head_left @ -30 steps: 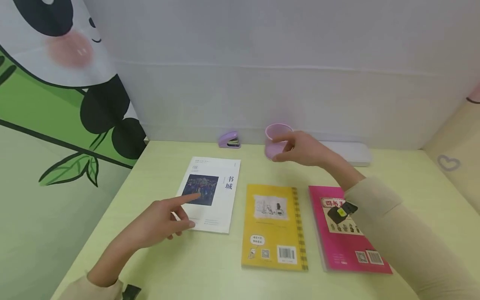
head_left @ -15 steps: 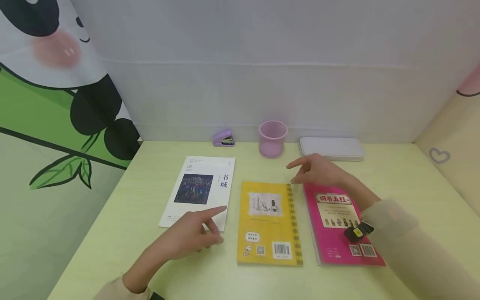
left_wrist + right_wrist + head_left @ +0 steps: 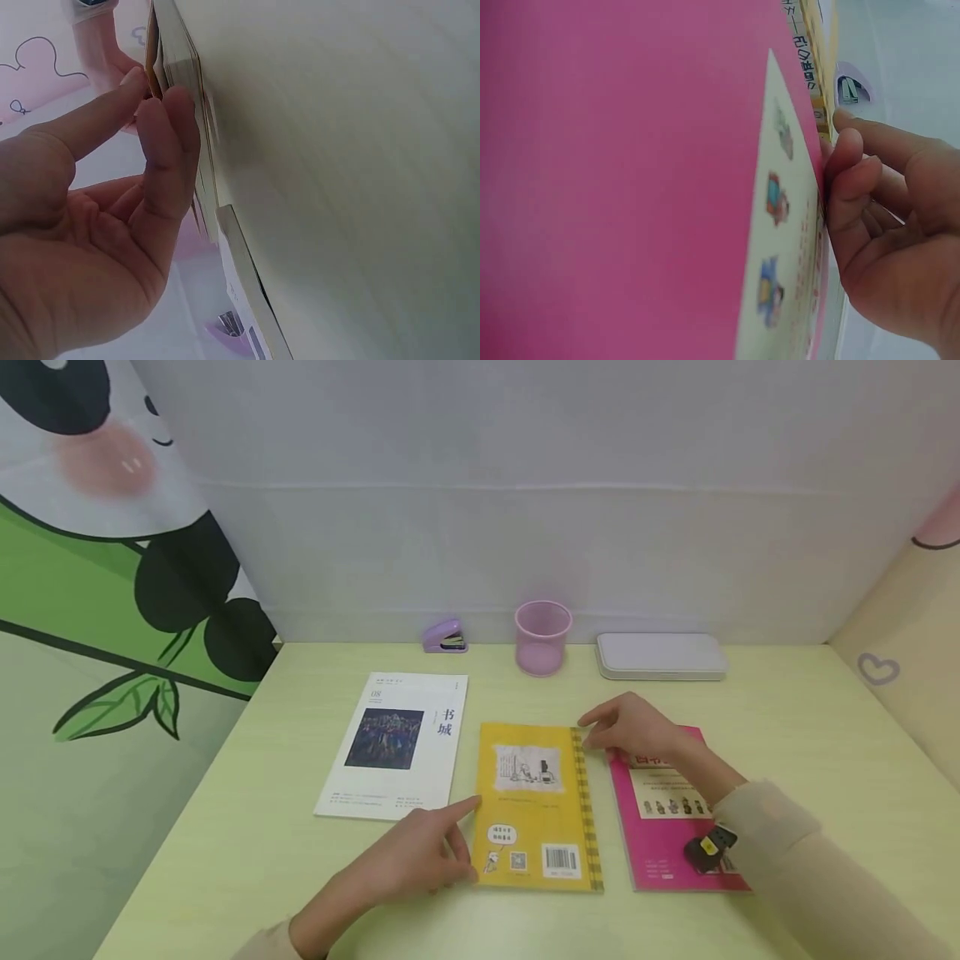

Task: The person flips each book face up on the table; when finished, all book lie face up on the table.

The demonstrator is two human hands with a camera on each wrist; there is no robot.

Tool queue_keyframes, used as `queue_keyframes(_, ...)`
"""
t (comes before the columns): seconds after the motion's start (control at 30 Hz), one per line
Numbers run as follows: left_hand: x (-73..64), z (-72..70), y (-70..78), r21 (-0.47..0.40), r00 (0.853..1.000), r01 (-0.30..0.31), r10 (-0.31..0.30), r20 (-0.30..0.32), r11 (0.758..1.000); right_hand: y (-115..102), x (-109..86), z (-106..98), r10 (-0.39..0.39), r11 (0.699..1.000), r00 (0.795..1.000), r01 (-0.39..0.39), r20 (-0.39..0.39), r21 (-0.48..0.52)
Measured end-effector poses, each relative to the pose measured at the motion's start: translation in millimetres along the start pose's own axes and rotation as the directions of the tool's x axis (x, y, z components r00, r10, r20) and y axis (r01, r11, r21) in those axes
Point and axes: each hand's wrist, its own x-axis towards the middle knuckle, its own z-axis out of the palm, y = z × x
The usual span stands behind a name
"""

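Observation:
In the head view a yellow book [image 3: 525, 814] lies back cover up, between the two hands. My left hand [image 3: 420, 852] is at its left side, index fingertip right at the edge and thumb at the lower corner. In the left wrist view the fingertips [image 3: 135, 77] meet the book's page edges, beside a slightly raised cover. My right hand [image 3: 630, 727] is at the yellow book's upper right corner, index finger and thumb bent towards it. It covers the top of a pink book [image 3: 652, 852]; the right wrist view shows its loosely curled fingers beside that cover [image 3: 645, 187].
A white magazine [image 3: 435, 777] lies left of the yellow book. Along the back wall stand a purple stapler [image 3: 444, 637], a pink cup [image 3: 542, 647] and a pale flat case [image 3: 662, 656]. A printed curtain [image 3: 187, 568] borders the table on the left.
My left hand has moved right, from over the magazine to the yellow book's left edge. My right hand has come down from near the cup to that book's upper right corner.

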Motion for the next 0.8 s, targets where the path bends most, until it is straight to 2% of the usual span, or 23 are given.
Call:
queue_keyframes(0.57, 3.0, 8.9, 0.5, 0.087, 1.000, -0.014, 0.016, -0.015, 0.996, -0.1, 2.5, 6.1, 0.025, 1.000, 1.000, -0.025, 0.002, 0.010)
queue_keyframes(0.8, 5.0, 9.3, 0.2, 0.114, 1.000, -0.018, 0.018, 0.000, 0.993, -0.7, -0.5, 5.2, -0.008, 1.000, 1.000, 0.008, 0.019, 0.005)
